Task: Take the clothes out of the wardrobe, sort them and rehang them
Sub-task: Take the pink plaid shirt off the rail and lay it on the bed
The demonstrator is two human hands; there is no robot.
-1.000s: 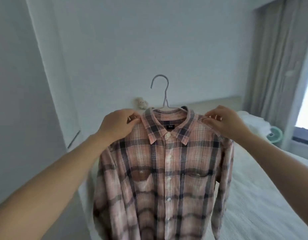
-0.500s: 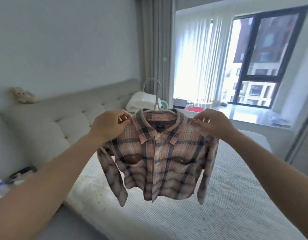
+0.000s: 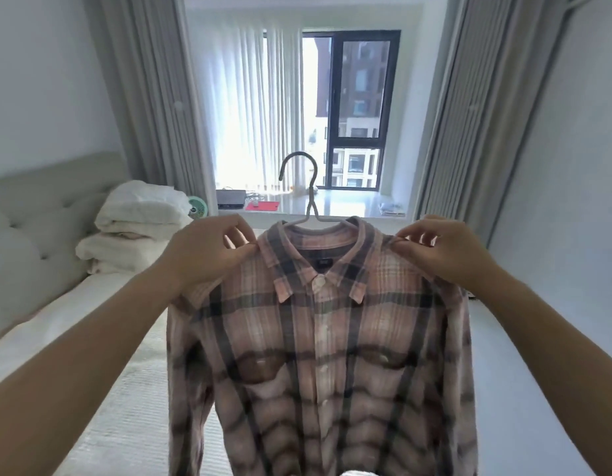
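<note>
Plaid shirt (image 3: 318, 355) hangs pinched between left hand (image 3: 201, 255) and right hand (image 3: 445, 252)

Soft woven-cloth shirt (image 3: 318, 355), matt hanger (image 3: 309, 204)

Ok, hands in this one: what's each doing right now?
Left hand: pinches the left shoulder of the pink plaid button-up shirt.
Right hand: pinches the shirt's right shoulder.

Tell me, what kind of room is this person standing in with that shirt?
Most likely a bedroom: a bed with a padded headboard, folded bedding stacked on it, and a curtained window behind the plaid shirt.
</note>
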